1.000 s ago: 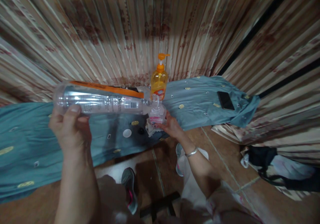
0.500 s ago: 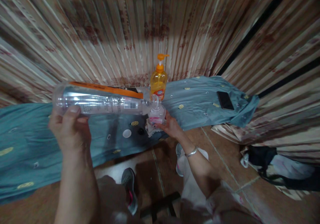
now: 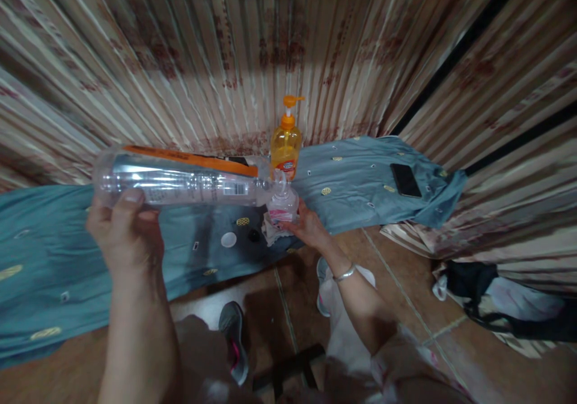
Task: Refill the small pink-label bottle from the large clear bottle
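Note:
My left hand [image 3: 128,229] is closed around the base end of a large clear plastic bottle [image 3: 184,184] with an orange-edged label. That bottle lies almost level in the air, its neck pointing right. Its mouth meets the top of a small clear bottle [image 3: 283,202] with a pink label; whether liquid passes between them I cannot tell. My right hand [image 3: 311,226] grips the small bottle from its right side. Under it lies a crumpled light cloth [image 3: 273,234]. Just behind stands an orange pump bottle [image 3: 285,148], upright.
A teal patterned cloth [image 3: 356,169] covers the long low surface. On it lie a white round lid [image 3: 228,240], a small black cap [image 3: 254,235] and a dark phone [image 3: 406,180]. Pleated curtains [image 3: 252,43] hang behind. A dark bag [image 3: 473,284] rests on the tiled floor at right.
Both hands and both bottles hold nearly the same position. The large bottle's base end has shifted very slightly to the left.

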### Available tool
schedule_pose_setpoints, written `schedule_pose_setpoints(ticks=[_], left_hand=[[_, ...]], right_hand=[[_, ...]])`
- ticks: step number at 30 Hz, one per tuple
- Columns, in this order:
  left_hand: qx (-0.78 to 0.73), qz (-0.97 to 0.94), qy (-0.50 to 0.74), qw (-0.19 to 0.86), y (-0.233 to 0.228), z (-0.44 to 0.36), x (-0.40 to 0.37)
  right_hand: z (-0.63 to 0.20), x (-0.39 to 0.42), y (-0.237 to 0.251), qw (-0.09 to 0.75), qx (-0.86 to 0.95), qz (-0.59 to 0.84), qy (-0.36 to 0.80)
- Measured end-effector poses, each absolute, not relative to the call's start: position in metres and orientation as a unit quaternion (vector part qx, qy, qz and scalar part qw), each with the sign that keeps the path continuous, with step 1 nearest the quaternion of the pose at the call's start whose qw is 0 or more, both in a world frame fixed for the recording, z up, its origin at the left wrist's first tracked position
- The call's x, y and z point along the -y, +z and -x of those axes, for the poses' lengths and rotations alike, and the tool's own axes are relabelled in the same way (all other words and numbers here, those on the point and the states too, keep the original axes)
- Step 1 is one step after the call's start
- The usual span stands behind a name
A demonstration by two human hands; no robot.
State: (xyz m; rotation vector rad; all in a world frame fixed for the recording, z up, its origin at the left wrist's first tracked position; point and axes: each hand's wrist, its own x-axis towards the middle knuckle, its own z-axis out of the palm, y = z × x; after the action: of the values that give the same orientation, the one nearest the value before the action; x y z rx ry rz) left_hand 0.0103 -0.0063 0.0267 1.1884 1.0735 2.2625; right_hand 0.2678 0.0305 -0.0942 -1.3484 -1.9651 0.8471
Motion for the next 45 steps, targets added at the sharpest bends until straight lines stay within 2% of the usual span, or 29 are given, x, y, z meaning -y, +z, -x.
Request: schedule_pose_setpoints(ticks=[45], left_hand=[[-0.346,-0.423,0.814,0.197,0.0292,-0.0108,0.0073]], right_hand=[[-0.2678,-0.031,-0.0963,0.305,0.742,0.512,0.307]])
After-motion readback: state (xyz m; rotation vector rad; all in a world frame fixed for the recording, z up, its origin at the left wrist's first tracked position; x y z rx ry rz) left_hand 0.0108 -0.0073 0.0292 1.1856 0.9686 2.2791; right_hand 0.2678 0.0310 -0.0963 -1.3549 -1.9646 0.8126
